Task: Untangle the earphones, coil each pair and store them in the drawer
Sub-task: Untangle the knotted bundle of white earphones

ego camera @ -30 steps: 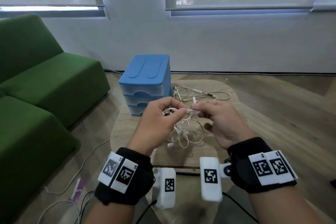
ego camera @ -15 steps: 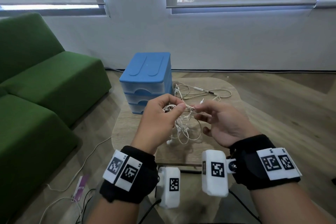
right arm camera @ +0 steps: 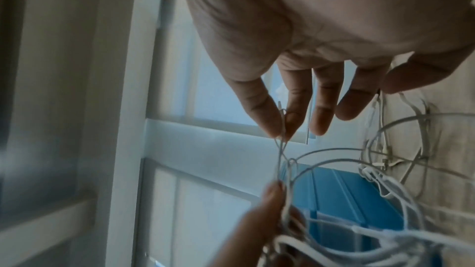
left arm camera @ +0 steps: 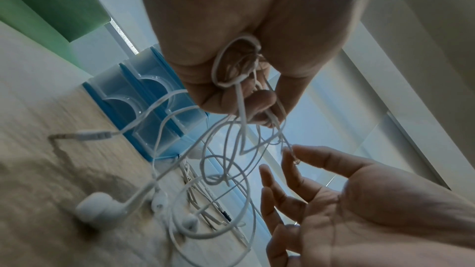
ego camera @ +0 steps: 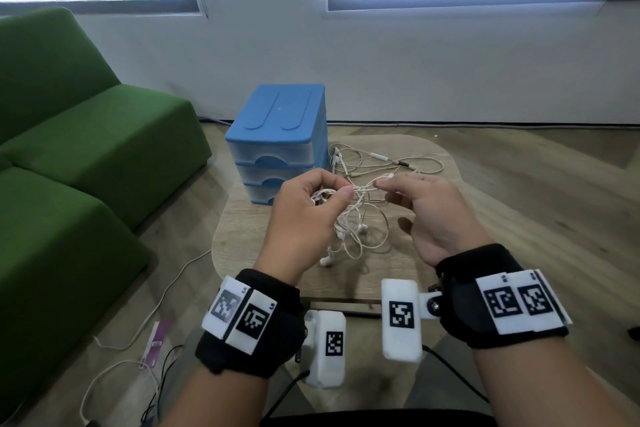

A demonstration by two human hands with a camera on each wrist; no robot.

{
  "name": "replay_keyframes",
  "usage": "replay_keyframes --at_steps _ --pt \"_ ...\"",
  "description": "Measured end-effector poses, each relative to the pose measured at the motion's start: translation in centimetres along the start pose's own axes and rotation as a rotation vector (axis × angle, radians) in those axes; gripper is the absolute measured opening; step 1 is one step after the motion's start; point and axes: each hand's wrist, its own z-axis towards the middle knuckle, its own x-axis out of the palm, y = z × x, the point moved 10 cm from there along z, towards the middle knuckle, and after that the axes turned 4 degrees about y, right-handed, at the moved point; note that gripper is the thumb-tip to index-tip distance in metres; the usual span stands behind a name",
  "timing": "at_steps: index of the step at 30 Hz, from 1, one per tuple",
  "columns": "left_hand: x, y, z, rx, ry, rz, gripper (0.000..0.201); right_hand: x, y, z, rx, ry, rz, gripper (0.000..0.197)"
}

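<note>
A tangle of white earphones (ego camera: 356,225) hangs above the small wooden table (ego camera: 242,236), its buds (left arm camera: 97,208) resting on the wood. My left hand (ego camera: 311,204) grips a bunch of the cable loops (left arm camera: 236,68) in curled fingers. My right hand (ego camera: 415,198) pinches a thin loop of cable (right arm camera: 281,129) between thumb and forefinger, just right of the left hand, with the other fingers spread. A second beige earphone set (ego camera: 381,163) lies on the table behind. The blue three-drawer unit (ego camera: 277,149) stands at the table's back left, drawers closed.
A green sofa (ego camera: 69,166) fills the left side. Loose cables (ego camera: 138,340) and a purple card (ego camera: 156,343) lie on the wooden floor by the table's left. A wall with windows stands behind the table.
My hands have drawn slightly apart, stretching a short run of cable between them. The hanging loops have shifted a little below.
</note>
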Motion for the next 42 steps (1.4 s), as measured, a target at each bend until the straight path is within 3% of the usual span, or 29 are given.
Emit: replay_keyframes --at_steps 3,8,12,18,22,26,33,37,42 --pt "0.0 0.1 -0.1 0.004 -0.007 0.047 0.012 0.3 -0.4 -0.1 0.024 0.081 0.022 0.019" --pt "1.2 -0.5 -0.4 0.048 0.041 0.105 0.012 0.1 0.0 -0.3 -0.012 0.061 -0.098 0.041" --pt "0.9 -0.4 -0.3 0.039 0.061 0.086 0.011 0.0 0.0 -0.3 -0.004 0.095 -0.096 0.035" --pt "0.1 0.3 -0.3 0.007 0.065 0.045 0.01 -0.2 1.5 -0.7 -0.169 0.179 -0.24 0.028" --pt "0.0 0.5 -0.2 -0.032 0.08 -0.044 0.008 0.0 -0.1 -0.5 -0.075 0.262 -0.088 0.005" --pt "0.2 0.5 -0.3 -0.039 0.105 -0.062 0.007 0.2 -0.9 -0.6 0.005 0.288 -0.028 0.017" --pt "-0.1 0.2 -0.3 -0.023 0.131 0.004 0.007 -0.7 -0.6 0.1 -0.046 0.193 -0.093 0.013" --pt "0.6 0.0 -0.5 -0.038 0.233 0.044 0.01 -2.2 0.0 0.8 -0.14 0.079 -0.22 0.027" --pt "0.4 0.4 -0.2 -0.041 0.219 0.118 0.011 -2.8 -0.2 1.1 -0.194 0.049 -0.35 0.029"
